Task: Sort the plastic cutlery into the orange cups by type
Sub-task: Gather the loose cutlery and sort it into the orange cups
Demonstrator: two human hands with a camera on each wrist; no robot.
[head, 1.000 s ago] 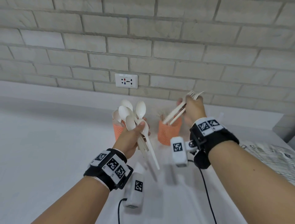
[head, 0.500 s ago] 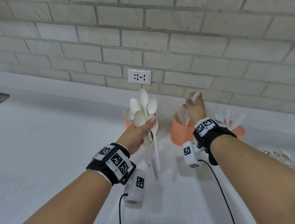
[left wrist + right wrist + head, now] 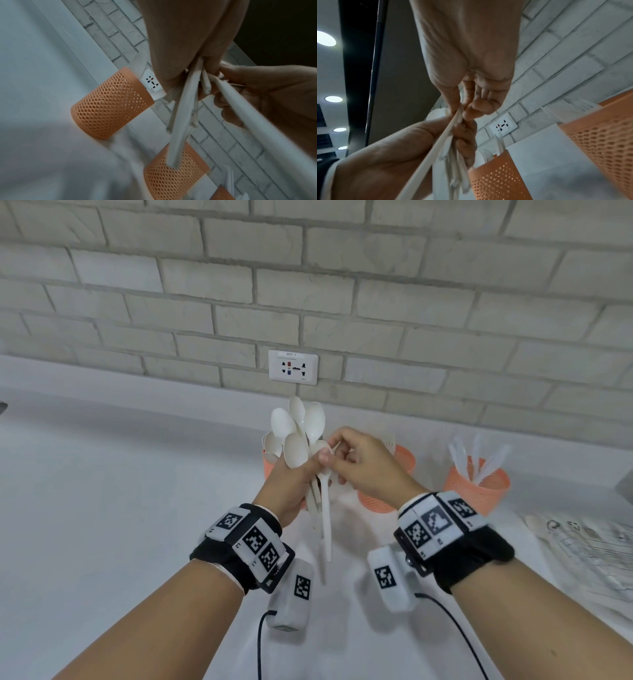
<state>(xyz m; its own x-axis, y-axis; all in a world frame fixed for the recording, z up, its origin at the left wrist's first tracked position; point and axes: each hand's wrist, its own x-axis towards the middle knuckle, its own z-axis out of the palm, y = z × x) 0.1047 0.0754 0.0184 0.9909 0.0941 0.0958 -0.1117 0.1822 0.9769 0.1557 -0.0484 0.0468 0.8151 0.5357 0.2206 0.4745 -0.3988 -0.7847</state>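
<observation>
My left hand [image 3: 299, 475] grips a bundle of white plastic spoons [image 3: 297, 429], bowls up, handles [image 3: 181, 121] hanging below the fist. My right hand [image 3: 339, 457] has come against it, and thumb and forefinger pinch the top of one long spoon [image 3: 447, 134] in that bundle. Three orange mesh cups stand along the wall. The left cup [image 3: 109, 105] holds spoons and sits behind my left hand. My right hand partly hides the middle cup [image 3: 406, 462]. At the right, the third cup [image 3: 479, 489] holds clear cutlery.
A white counter [image 3: 120, 508] runs to a brick wall with a socket [image 3: 293, 367]. Printed paper [image 3: 589, 542] lies at the right edge. Cables trail from both wrist cameras toward me.
My right hand held white forks over the middle cup; those are gone from it, and it has moved left to the spoon bundle. The left hand has kept its grip.
</observation>
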